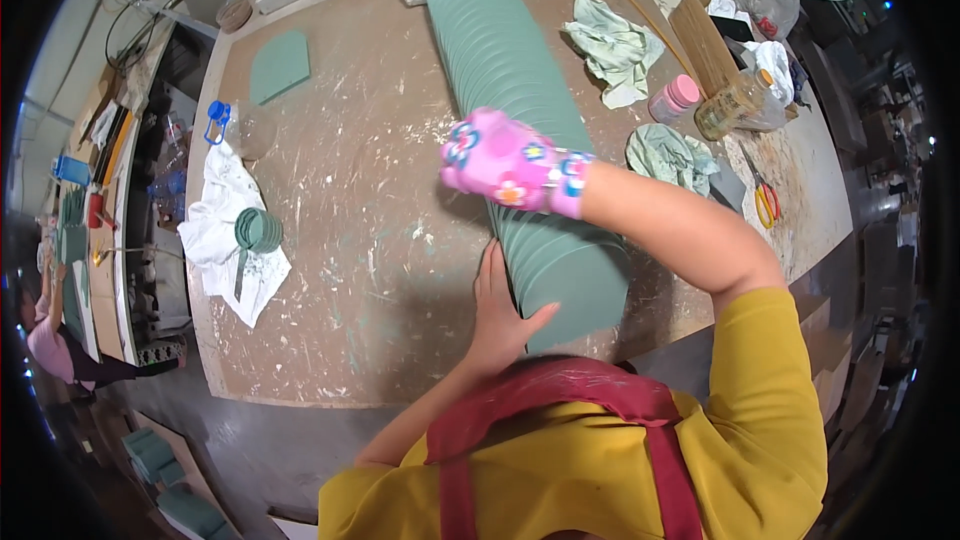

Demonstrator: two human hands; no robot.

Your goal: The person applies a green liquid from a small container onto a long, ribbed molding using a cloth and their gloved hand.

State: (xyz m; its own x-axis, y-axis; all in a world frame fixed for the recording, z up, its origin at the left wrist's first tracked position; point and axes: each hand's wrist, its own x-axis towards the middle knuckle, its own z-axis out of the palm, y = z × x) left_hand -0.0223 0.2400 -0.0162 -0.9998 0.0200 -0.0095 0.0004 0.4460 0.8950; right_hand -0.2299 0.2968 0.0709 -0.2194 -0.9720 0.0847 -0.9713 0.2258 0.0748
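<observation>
Counter: brown board top, scratched and paint-flecked; near edge runs just below the hands.

White cloth, left part of counter, with a small stack of green discs on it; well apart from both hands. Flat green sheet farther off, left.

Left hand: bare, fingers spread and flat, grip open, pressed against the near left flank of the row; closes on nothing.

Row of green discs: a long overlapped line of flat pieces. Long axis runs from the near end, just beside the counter's near edge, away to the far edge. Lies directly ahead of both hands.

Right hand: in a pink flowered glove, resting on top of the row farther along than the left hand. How far its grip is open cannot be told.

Right of row: pale green rags, pink-lidded jar, clear bottle, scissors.

Open room: bare counter between cloth and row; crowded on the right.
</observation>
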